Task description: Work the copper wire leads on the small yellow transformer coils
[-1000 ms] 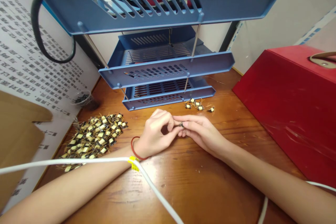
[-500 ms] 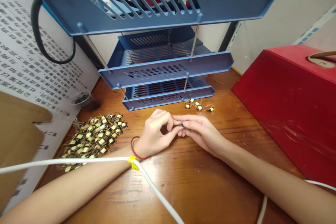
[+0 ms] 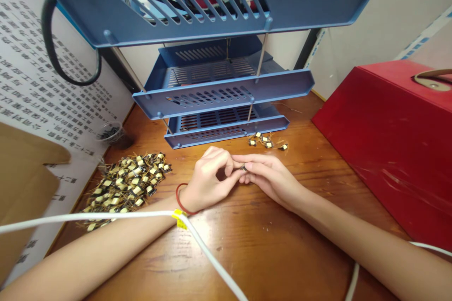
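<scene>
Left hand (image 3: 208,181) and right hand (image 3: 270,176) meet fingertip to fingertip over the bench (image 3: 268,244), both pinching one small component (image 3: 243,167) between them.

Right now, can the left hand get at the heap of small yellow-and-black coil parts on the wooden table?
Probably yes: the heap lies near the left hand, nothing between them, though that hand pinches a tiny part.

Tabletop (image 3: 268,244): wood, varnished, glossy, grain showing. Trays (image 3: 226,87): blue plastic, matt, slotted. Rods (image 3: 263,54): metal. Box (image 3: 381,150): red, glossy, scuffed. Cable (image 3: 212,263): white, smooth. Wall sheet (image 3: 31,80): printed paper, matt. Cardboard (image 3: 21,183): brown, matt. Small part (image 3: 243,167): dark, finish unclear.
</scene>
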### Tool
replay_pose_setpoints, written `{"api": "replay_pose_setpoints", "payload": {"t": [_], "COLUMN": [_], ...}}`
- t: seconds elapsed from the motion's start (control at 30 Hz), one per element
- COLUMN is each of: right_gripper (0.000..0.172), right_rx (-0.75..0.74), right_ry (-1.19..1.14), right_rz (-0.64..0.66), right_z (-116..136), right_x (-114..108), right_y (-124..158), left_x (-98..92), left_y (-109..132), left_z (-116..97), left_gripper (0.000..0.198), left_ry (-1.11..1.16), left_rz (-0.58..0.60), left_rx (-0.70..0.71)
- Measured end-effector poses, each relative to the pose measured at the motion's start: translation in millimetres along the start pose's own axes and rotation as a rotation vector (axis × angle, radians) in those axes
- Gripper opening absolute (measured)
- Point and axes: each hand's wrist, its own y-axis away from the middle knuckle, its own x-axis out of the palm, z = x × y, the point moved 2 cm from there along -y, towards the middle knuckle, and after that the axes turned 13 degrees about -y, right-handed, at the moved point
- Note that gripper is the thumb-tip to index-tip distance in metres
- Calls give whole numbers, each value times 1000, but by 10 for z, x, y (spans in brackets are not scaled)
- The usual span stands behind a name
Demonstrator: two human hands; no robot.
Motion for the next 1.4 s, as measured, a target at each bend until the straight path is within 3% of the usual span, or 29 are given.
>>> {"api": "replay_pose_setpoints", "payload": {"t": [1.4], "right_gripper": [24], "right_rx": [-14], "right_ry": [65], "right_rz": [-22], "right_z": [-1], "right_x": [-7], "right_y": [11], "left_x": [-6], "left_y": [-1], "left_z": [-5], "left_gripper": [34], "left_ry": [-1], "left_rz": [-3], "left_rx": [41]}}
